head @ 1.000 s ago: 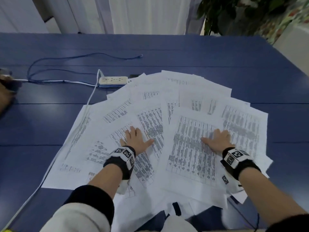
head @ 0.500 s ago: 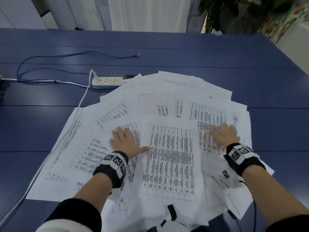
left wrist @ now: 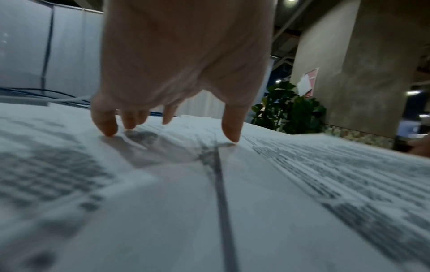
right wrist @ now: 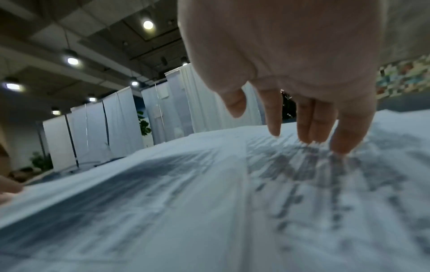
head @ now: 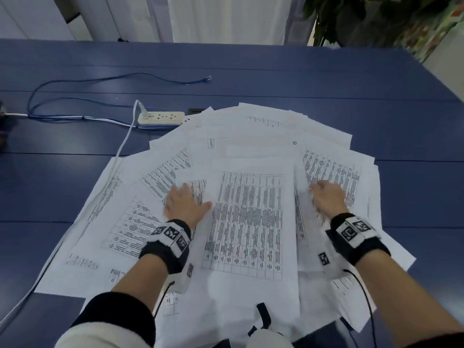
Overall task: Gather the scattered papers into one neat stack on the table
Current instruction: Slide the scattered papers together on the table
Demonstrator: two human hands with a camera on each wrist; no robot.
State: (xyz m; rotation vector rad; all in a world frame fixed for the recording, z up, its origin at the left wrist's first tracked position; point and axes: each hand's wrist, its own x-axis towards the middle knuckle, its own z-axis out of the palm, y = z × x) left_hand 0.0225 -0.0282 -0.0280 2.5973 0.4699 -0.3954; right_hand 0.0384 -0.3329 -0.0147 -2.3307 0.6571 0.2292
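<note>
Papers: fanned in an overlapping spread on the blue counter, sheets skewed, edges unaligned; nearest sheets overhang the near counter edge.
Top sheet: printed table, roughly square to the viewer, lying between the two hands.
Left hand: flat on the sheets just left of the top sheet, fingers straight and spread, fingertips pressing paper, gripping nothing.
Right hand: flat on sheets just right of the top sheet, fingers straight, touching paper, holding nothing.
Power strip: touching the spread's far-left edge, white cable running under the left sheets.
Open room: bare counter beyond and right of the spread.
</note>
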